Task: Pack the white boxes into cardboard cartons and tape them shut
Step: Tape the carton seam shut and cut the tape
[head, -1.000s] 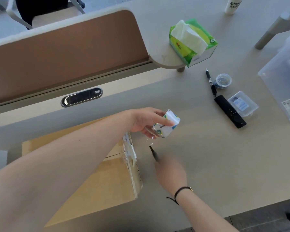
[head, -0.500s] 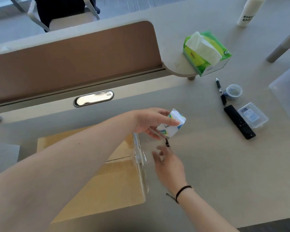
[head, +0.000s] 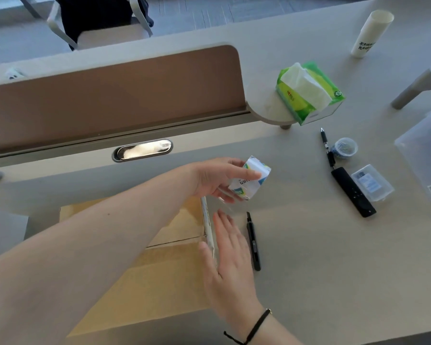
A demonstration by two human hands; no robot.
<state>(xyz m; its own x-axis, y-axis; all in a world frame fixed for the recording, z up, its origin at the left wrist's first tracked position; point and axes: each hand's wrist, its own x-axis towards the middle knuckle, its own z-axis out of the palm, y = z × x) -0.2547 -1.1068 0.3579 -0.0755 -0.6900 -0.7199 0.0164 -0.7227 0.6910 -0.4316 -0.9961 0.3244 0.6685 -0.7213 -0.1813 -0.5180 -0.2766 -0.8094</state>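
Note:
A closed brown cardboard carton (head: 159,270) lies on the desk under my left forearm. My left hand (head: 214,178) grips a white tape roll with blue and green print (head: 253,181) just above the carton's far right corner; a strip of clear tape runs from it down to the carton's right edge. My right hand (head: 232,257) is flat, its fingers straight, pressing against the carton's right side with the thumb on the top edge. A black cutter (head: 253,242) lies on the desk just right of that hand. No white boxes are in view.
To the right lie a black pen (head: 325,145), a tub of clips (head: 345,148), a black remote (head: 353,192) and a small clear case (head: 372,183). A clear bin (head: 428,158) stands at the right edge. A tissue pack (head: 309,93) and brown divider (head: 110,95) are behind.
My right hand has set the black cutter down on the desk and moved left, flat against the carton's side. My left hand still holds the tape roll.

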